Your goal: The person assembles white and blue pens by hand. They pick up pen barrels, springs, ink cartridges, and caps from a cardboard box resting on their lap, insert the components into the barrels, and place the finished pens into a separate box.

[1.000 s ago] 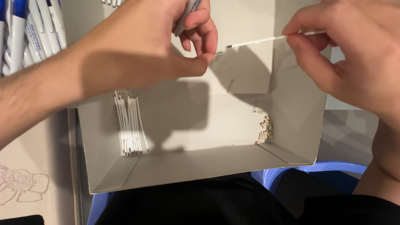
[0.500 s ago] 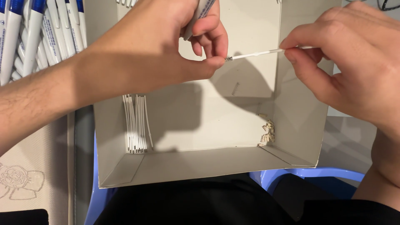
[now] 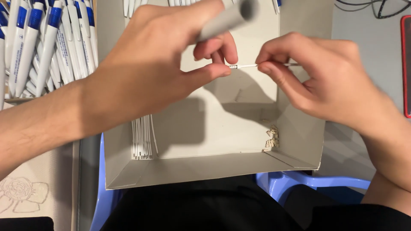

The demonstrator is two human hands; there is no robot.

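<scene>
My left hand hovers over a shallow grey cardboard box. It grips a blurred grey pen barrel in its fingers and pinches a tiny metal spring between thumb and fingertip. My right hand holds a thin white pen refill by thumb and forefinger, its tip meeting the spring. Inside the box, a bundle of white refills lies at the left and a small heap of springs sits in the right corner.
Many white pens with blue caps fill a box at the upper left. The cardboard box rests on a blue plastic stool. A red-edged phone and dark cables lie on the grey surface to the right.
Both hands have come closer together. The refill's exposed length between them has shortened, and its tip now sits at the spring. The pen barrel has swung up.
</scene>
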